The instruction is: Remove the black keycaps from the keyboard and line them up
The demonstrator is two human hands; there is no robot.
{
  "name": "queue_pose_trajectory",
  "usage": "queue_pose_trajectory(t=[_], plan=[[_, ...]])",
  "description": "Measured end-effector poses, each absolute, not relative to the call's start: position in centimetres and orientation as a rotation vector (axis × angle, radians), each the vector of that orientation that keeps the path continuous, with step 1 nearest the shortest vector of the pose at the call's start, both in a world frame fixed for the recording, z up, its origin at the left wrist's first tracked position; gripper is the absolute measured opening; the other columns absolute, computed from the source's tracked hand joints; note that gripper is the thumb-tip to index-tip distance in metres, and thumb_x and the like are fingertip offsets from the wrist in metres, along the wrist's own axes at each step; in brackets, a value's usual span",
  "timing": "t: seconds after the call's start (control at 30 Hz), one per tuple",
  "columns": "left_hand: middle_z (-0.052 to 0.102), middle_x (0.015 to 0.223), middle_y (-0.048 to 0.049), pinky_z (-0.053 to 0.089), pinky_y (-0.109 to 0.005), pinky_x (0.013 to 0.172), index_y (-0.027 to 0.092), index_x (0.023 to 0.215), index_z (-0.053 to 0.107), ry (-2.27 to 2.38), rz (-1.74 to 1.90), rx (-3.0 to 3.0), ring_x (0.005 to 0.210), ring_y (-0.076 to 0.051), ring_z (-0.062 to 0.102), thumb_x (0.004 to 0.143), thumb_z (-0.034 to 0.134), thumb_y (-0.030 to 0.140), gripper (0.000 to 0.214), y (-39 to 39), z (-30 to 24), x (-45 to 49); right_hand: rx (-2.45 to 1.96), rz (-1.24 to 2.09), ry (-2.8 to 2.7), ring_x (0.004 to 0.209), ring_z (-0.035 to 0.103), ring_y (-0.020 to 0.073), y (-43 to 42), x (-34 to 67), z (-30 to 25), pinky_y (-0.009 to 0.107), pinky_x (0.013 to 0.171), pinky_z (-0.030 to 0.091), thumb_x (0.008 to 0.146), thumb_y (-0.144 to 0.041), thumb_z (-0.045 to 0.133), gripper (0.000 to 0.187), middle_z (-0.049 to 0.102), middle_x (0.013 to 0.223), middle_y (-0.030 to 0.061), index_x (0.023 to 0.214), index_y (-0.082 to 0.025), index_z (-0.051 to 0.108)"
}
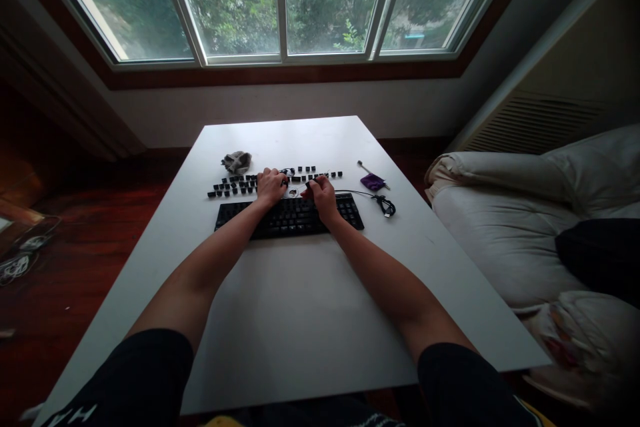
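Observation:
A black keyboard lies across the middle of the white table, below both hands. Rows of loose black keycaps are laid out behind it. My left hand is among these rows, its fingers curled closed at a small black piece; whether it grips that piece I cannot tell. Above the keyboard's rear edge, my right hand pinches a small black keycap between thumb and fingers. A small ring-like item sits between the two hands. My wrists hide part of the keyboard.
A crumpled grey cloth lies at the table's back left. To the right are a purple cloth, a thin stick-like tool and a coiled black cable. A pale sofa stands beyond the table's right edge.

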State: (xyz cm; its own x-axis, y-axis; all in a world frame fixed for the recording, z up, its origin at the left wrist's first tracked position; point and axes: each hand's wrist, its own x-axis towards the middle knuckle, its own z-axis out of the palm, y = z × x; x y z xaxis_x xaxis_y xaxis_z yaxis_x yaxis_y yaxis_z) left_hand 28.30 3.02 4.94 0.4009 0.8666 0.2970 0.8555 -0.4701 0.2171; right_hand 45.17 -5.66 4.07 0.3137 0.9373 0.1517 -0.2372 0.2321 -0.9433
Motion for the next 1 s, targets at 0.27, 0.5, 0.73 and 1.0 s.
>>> queue_pose_trajectory(t=[0.27,0.5,0.73,1.0], plan=[[0.066,0.114,-0.0116,0.034,-0.049,0.099,0.026,0.107,0.073,1.617,0.614,2.603,0.119,-0.035,0.046,0.087,0.062,0.027,0.023,2.9,4.8,28.1,-1.001,0.954,-1.043,0.064,0.07,0.0177,-5.5,45.7,4.5,0.029,0.055,0.057,0.083,-0.049,0.068,0.035,0.063,0.072,-0.0057,0.095,-0.026,0.044],[0.066,0.112,-0.0123,0.035,-0.049,0.099,0.025,0.104,0.075,1.553,0.651,2.606,0.117,-0.034,0.048,0.089,0.062,0.027,0.02,1.9,5.3,27.5,-1.248,0.853,-1.411,0.06,0.069,0.018,-5.2,47.4,4.9,0.03,0.057,0.055,0.084,-0.043,0.067,0.025,0.068,0.072,-0.0028,0.094,-0.024,0.054],[0.068,0.105,-0.0088,0.041,-0.044,0.094,0.024,0.101,0.077,1.198,0.623,2.706,0.105,-0.029,0.054,0.09,0.06,0.027,0.02,-0.6,6.0,25.8,-1.385,0.762,-1.562,0.061,0.069,0.0179,-4.9,47.2,5.2,0.03,0.061,0.054,0.086,-0.036,0.065,0.017,0.07,0.072,-0.0021,0.095,-0.024,0.056],[0.068,0.108,-0.0075,0.043,-0.043,0.092,0.024,0.109,0.073,0.91,0.476,2.85,0.104,-0.028,0.055,0.084,0.063,0.024,0.028,-3.2,6.8,24.6,-1.39,0.652,-1.867,0.068,0.063,0.0173,-4.6,47.0,6.4,0.027,0.062,0.045,0.083,-0.032,0.067,0.016,0.069,0.078,-0.0009,0.092,-0.023,0.057]])
